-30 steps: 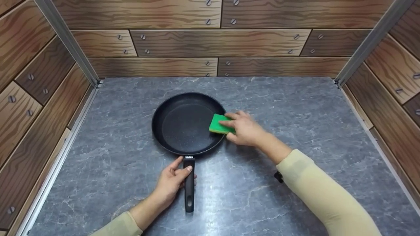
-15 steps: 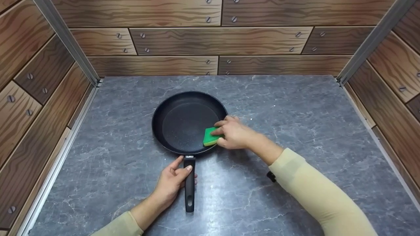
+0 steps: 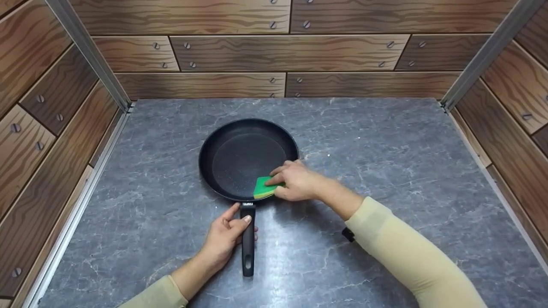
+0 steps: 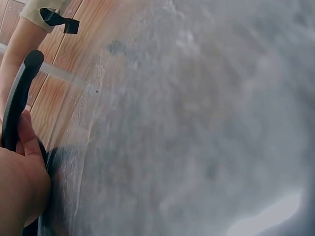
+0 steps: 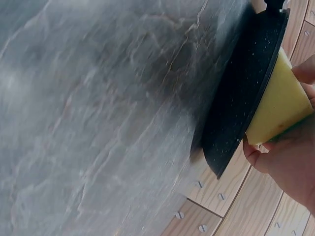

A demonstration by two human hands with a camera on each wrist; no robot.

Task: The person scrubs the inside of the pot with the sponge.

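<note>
A black frying pan (image 3: 239, 158) lies on the table with its handle (image 3: 248, 252) pointing toward me. My left hand (image 3: 222, 237) grips that handle near the pan, thumb on top; in the left wrist view the fingers wrap beneath the handle (image 4: 19, 98). My right hand (image 3: 297, 179) holds a sponge (image 3: 263, 187), green on top and yellow below, against the pan's near right inner wall. In the right wrist view the yellow side of the sponge (image 5: 278, 105) shows over the pan's rim, and fingers hold it from both ends.
The grey marbled table (image 3: 128, 192) is bounded by wood-patterned walls (image 3: 222, 53) at the back and sides, with metal posts at the back corners. Small white specks (image 3: 328, 155) lie right of the pan. A black clip (image 3: 348, 234) hangs under the right sleeve.
My right hand has slid the sponge along the pan's inner wall, from the right side toward the handle. The left hand and pan have stayed nearly still.
</note>
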